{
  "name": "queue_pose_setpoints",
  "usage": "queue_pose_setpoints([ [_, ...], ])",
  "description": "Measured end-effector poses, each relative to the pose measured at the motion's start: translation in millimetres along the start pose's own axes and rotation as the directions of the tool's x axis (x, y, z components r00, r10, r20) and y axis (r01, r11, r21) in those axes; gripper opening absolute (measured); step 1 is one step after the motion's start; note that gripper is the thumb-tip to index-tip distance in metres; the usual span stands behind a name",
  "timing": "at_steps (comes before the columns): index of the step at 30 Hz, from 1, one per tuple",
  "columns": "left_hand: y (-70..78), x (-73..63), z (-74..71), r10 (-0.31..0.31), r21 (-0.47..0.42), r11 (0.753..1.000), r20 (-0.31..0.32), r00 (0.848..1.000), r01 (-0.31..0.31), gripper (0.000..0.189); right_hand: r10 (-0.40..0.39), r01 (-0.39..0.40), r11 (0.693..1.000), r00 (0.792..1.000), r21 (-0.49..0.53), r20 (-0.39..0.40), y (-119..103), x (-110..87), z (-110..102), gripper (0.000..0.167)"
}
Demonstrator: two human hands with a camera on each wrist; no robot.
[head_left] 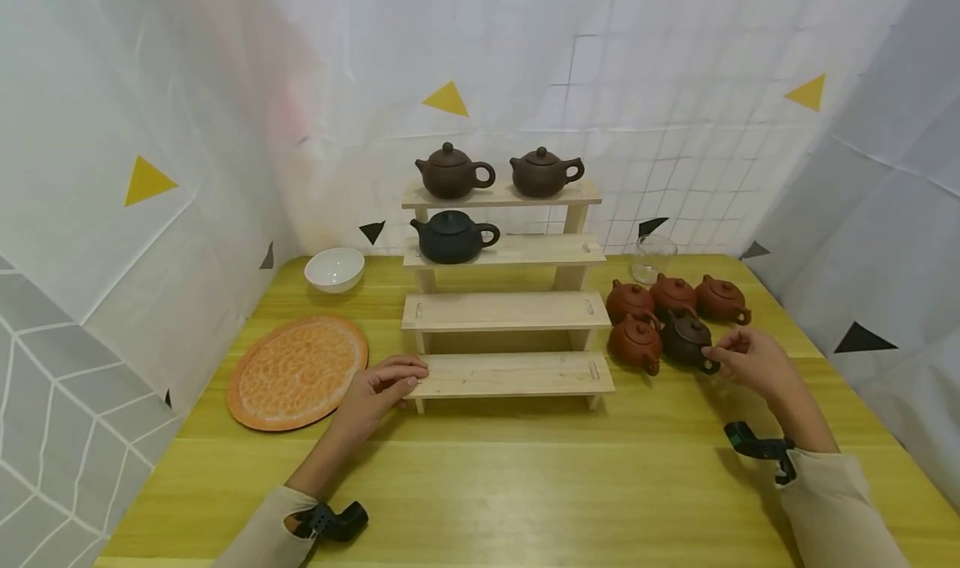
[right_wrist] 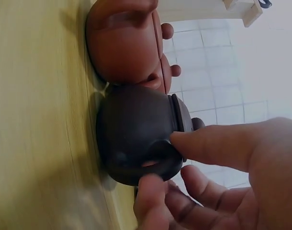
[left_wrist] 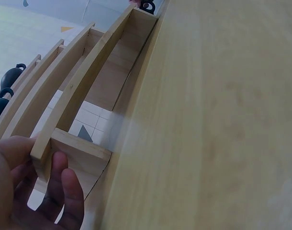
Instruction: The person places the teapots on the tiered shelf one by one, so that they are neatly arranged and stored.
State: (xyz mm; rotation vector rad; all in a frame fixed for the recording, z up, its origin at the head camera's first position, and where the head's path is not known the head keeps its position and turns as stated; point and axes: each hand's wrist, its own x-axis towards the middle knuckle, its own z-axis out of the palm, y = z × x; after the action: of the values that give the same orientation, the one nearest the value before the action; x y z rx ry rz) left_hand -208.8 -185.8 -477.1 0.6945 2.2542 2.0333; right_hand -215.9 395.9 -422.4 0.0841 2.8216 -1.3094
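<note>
My left hand grips the left end of the lowest step of a tiered wooden display stand. In the left wrist view its thumb lies over the board and the fingers curl underneath. At the right, my right hand pinches the handle of a dark brown teapot between thumb and index finger. That teapot stands on the table close beside reddish-brown teapots. Two brown teapots sit on the stand's top step, and a black teapot on the step below.
Several reddish-brown teapots cluster right of the stand, with a clear glass cup behind them. A white bowl and a round orange mat lie to the left. Patterned white cloth surrounds the wooden table.
</note>
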Motion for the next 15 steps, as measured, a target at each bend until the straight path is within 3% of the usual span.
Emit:
queue_pose_setpoints([
  [7,0.5,-0.3,0.6,-0.002,-0.001,1.0,-0.002,1.0,0.002,0.021,0.047,-0.057,0.979,0.997,0.193,0.056,2.4,0.0,1.5,0.03],
  [15,0.9,-0.5,0.1,-0.002,0.011,1.0,0.003,1.0,0.002,0.022,0.065,-0.069,0.97,0.998,0.233,0.027,6.4,-0.1,2.2,0.029],
])
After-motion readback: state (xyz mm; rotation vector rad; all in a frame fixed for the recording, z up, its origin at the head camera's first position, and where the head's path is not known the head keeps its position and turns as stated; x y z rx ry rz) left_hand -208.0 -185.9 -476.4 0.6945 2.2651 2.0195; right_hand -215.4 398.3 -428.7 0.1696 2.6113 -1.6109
